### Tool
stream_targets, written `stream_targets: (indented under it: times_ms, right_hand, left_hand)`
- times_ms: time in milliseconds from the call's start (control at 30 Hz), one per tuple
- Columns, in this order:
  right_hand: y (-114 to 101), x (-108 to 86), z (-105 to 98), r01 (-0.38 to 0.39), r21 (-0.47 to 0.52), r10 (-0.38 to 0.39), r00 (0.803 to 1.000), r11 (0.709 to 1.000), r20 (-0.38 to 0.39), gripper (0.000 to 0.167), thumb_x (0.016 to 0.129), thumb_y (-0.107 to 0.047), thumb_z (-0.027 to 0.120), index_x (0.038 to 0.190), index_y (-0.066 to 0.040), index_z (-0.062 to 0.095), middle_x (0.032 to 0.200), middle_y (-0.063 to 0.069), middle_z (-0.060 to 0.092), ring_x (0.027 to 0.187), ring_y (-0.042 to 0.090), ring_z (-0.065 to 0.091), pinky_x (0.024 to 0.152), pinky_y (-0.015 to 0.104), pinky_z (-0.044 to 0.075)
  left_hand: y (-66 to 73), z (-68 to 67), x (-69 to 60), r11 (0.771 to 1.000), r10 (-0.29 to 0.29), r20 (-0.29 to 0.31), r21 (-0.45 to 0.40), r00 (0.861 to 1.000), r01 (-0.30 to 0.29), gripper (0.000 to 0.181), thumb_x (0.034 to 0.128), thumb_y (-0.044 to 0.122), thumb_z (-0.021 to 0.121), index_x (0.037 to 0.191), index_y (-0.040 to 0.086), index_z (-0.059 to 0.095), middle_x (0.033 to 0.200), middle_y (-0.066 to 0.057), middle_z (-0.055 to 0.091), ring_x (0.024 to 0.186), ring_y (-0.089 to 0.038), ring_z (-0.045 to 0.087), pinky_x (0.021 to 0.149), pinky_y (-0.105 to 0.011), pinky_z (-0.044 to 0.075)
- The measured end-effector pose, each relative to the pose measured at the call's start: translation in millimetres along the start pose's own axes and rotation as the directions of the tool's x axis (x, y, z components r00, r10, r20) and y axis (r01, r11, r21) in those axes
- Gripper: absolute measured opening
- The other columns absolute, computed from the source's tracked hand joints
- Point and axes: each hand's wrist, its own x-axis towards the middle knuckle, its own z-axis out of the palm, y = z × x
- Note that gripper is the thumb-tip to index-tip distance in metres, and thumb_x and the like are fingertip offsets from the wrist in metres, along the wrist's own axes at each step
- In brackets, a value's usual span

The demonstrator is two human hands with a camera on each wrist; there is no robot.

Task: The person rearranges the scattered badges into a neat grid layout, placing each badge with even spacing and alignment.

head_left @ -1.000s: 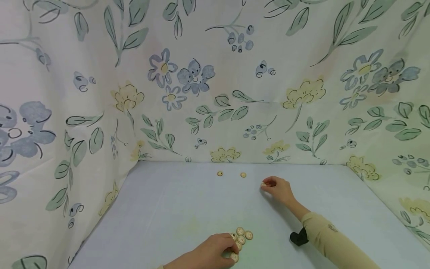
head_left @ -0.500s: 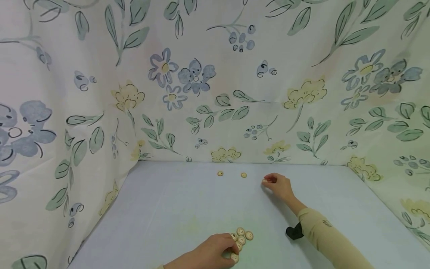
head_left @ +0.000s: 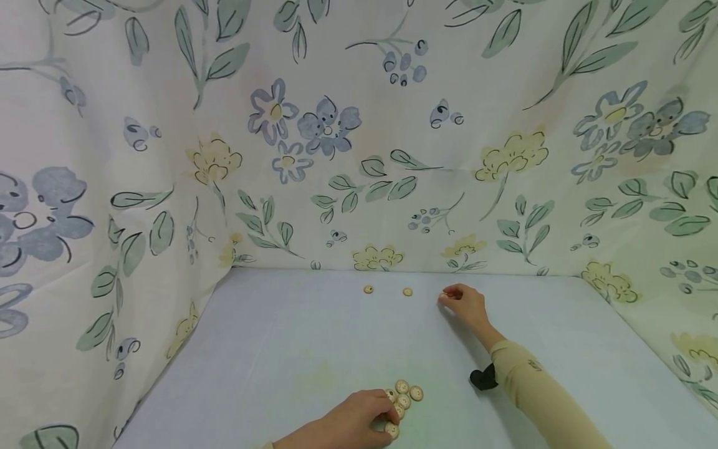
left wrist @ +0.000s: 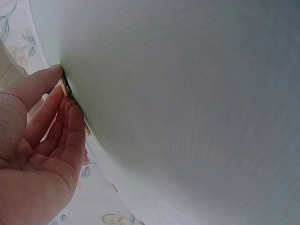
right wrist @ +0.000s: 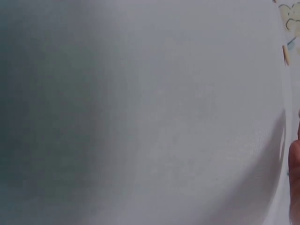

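Near the table's front edge, my left hand (head_left: 356,421) pinches a round wooden button (head_left: 391,430) between thumb and fingers. The left wrist view shows that button (left wrist: 66,86) edge-on between the fingertips, low at the tabletop. Just beyond this hand lies a small group of similar pale buttons (head_left: 403,401), partly covered by its fingers. Far back on the table, my right hand (head_left: 468,307) holds another small button (head_left: 442,295) by thumb and fingertips, mostly hidden by them. Only a sliver of the right hand (right wrist: 294,180) enters the right wrist view.
Two separate buttons lie near the table's back edge, a left one (head_left: 368,289) and a right one (head_left: 407,292). Floral cloth (head_left: 336,206) hangs behind and beside the white table (head_left: 269,349). A black heart-shaped piece (head_left: 483,378) shows at the right sleeve.
My right hand has moved a little farther back with its button, toward the row at the table's back edge. The left hand has stayed in place.
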Motion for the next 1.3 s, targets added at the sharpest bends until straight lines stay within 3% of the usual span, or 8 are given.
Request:
stream_targets:
  times_ms: [567,733,1000,1300]
  right_hand:
    - [-3,6.2,6,-0.047,-0.004,0.046,0.997,0.999,-0.053,0.023,0.085,-0.013,0.073,0.1,0.004,0.069,0.09,0.014,0.069,0.084,0.027,0.062,0.067,0.027,0.045]
    - [-4,7.6,8,-0.047,-0.013,0.047,0.998,0.999,-0.049,0.022,0.085,-0.012,0.072,0.099,0.005,0.069,0.09,0.015,0.068,0.085,0.029,0.062,0.071,0.032,0.046]
    - [-1,12.8,13,-0.034,-0.056,0.031,0.998,0.998,-0.056,0.022,0.084,-0.011,0.07,0.098,0.006,0.068,0.089,0.017,0.067,0.085,0.031,0.06,0.077,0.04,0.045]
    - [-3,13.8,13,-0.037,-0.06,0.035,0.999,0.998,-0.038,0.021,0.084,-0.009,0.07,0.098,0.007,0.067,0.089,0.018,0.067,0.085,0.031,0.06,0.075,0.038,0.045]
  left_hand:
    - [2.4,0.7,0.5,1.0,-0.013,0.022,-0.011,1.0,0.013,0.012,0.0863,0.011,0.072,0.098,0.012,0.071,0.093,0.013,0.058,0.081,0.008,0.048,0.071,-0.01,0.042]
    - [1.8,1.8,0.4,1.0,-0.025,0.033,-0.015,0.999,0.026,0.013,0.0862,0.011,0.072,0.099,0.012,0.071,0.093,0.014,0.057,0.081,0.008,0.048,0.071,-0.011,0.043]
    - [1.8,1.6,-0.2,1.0,-0.011,0.012,0.004,1.0,0.011,0.011,0.0868,0.012,0.072,0.098,0.013,0.071,0.092,0.014,0.057,0.08,0.008,0.048,0.07,-0.01,0.042]
    - [0.6,0.5,-0.1,1.0,-0.003,0.007,0.021,1.0,0.003,0.012,0.0862,0.011,0.072,0.098,0.013,0.071,0.093,0.013,0.057,0.081,0.007,0.049,0.071,-0.01,0.041]
